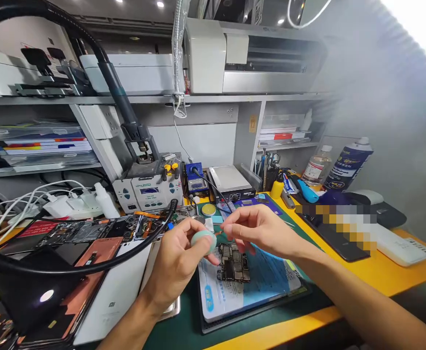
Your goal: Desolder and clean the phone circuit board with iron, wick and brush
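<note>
My left hand [178, 255] is closed around a small round mint-green reel [204, 241], thumb across its face. Close by on the right, my right hand [255, 228] pinches with thumb and forefinger. A thin coppery strand [218, 233] seems to run from the reel to those fingertips. Below both hands lies a bare phone circuit board [234, 265], packed with metal shields and chips. It rests on a blue-and-white printed pack [267, 291], which sits on a dark flat thing on the green mat [184, 325].
Left of my hands lie several phones and phone parts, including a white phone back [114, 296]. A black hose [89, 272] loops over them. Behind stand a grey hot-air station [149, 192] and a flat heating plate [229, 179]. A spray can [349, 165] stands at right.
</note>
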Demonstrator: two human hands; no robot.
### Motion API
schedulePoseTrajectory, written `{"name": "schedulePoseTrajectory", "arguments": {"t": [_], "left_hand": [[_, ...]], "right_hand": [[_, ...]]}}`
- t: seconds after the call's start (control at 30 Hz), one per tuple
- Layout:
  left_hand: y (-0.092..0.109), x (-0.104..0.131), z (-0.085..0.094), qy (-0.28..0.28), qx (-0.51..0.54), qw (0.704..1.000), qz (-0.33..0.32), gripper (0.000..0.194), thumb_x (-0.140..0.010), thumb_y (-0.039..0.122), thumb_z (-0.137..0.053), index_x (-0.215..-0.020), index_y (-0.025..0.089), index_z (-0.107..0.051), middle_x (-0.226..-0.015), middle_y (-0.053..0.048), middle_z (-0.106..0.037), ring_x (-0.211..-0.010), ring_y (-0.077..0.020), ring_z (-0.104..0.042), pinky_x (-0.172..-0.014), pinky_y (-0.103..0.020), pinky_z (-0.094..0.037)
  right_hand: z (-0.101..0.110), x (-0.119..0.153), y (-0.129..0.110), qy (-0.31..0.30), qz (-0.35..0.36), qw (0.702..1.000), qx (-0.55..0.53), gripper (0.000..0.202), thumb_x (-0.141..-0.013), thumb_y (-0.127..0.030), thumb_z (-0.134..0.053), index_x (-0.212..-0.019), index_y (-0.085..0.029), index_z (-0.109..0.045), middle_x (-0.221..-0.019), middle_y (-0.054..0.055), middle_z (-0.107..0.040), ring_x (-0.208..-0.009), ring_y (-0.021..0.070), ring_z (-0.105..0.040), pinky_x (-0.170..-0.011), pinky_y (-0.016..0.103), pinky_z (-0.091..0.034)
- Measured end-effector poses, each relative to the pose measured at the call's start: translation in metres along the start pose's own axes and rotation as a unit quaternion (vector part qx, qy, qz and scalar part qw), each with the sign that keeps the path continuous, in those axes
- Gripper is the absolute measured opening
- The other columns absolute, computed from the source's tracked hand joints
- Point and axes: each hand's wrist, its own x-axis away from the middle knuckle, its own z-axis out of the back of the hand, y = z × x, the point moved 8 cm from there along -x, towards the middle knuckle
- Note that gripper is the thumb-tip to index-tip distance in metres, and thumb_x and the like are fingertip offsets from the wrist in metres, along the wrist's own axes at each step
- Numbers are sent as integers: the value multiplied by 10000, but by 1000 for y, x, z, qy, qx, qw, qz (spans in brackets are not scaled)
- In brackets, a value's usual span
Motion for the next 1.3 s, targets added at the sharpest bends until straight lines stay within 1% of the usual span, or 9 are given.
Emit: {"name": "schedulePoseTrajectory", "arguments": {"t": [0.17,0.33,0.47,0.57,0.77,0.9,1.1,1.23,1.3], "left_hand": [[-4,9,-2,-1,1,1000,31,306,-890,479,-741,-909,182,-668,-828,20,-671,-673,-182,-754,-721,-314,-530],[-7,12,-6,-18,6,999,43,284,-926,474,-725,-910,198,-662,-870,19,-686,-713,-167,-754,-732,-292,-556],[-13,12,-13,-66,0,996,66,323,-930,512,-716,-1015,201,-693,-721,-3,-744,-669,-191,-744,-672,-279,-525],[-16,12,-15,-85,-19,993,82,358,-954,544,-697,-1042,196,-700,-590,-7,-721,-605,-186,-694,-612,-265,-468],[-16,13,-17,-90,-37,991,91,355,-942,556,-691,-963,201,-697,-556,9,-690,-537,-147,-606,-566,-243,-433],[-15,13,-18,-95,-30,990,98,338,-932,540,-694,-920,202,-693,-535,20,-652,-500,-140,-602,-538,-234,-423],[-17,17,-21,-113,-9,986,121,345,-900,537,-704,-893,194,-670,-566,18,-630,-419,-127,-581,-474,-222,-396],[-18,18,-29,-144,21,978,148,338,-859,522,-728,-881,199,-630,-581,32,-619,-370,-120,-582,-421,-192,-353],[-18,19,-32,-162,31,973,164,319,-848,497,-739,-869,202,-617,-593,37,-625,-358,-120,-588,-402,-181,-348]], "right_hand": [[-1,7,8,3,-21,1000,-17,448,-791,-522,-962,-918,-143,-762,-617,-43,-659,-514,107,-633,-416,174,-474],[-4,13,9,12,-36,999,-25,381,-766,-444,-989,-825,-152,-751,-600,-39,-667,-506,101,-629,-423,160,-486],[-8,14,9,11,-50,998,-29,338,-757,-400,-992,-809,-148,-773,-588,-33,-674,-498,104,-632,-421,160,-496],[-10,14,11,13,-54,998,-34,326,-751,-393,-993,-809,-148,-786,-577,-33,-675,-493,104,-632,-423,160,-502],[-8,15,14,19,-63,997,-44,325,-719,-361,-1006,-809,-146,-780,-559,-34,-676,-480,107,-631,-424,166,-513],[-7,16,16,16,-70,996,-56,319,-709,-347,-1002,-805,-149,-771,-552,-30,-686,-471,108,-630,-425,169,-507],[-12,18,16,1,-89,994,-69,175,-720,-240,-930,-739,-154,-779,-551,-24,-689,-468,104,-638,-425,164,-499],[-16,20,17,-10,-106,990,-95,48,-712,-178,-813,-695,-162,-771,-545,-33,-675,-460,108,-643,-399,163,-494],[-19,20,18,-18,-116,987,-112,26,-691,-167,-782,-676,-159,-762,-545,-32,-677,-441,104,-632,-381,162,-485]]}}
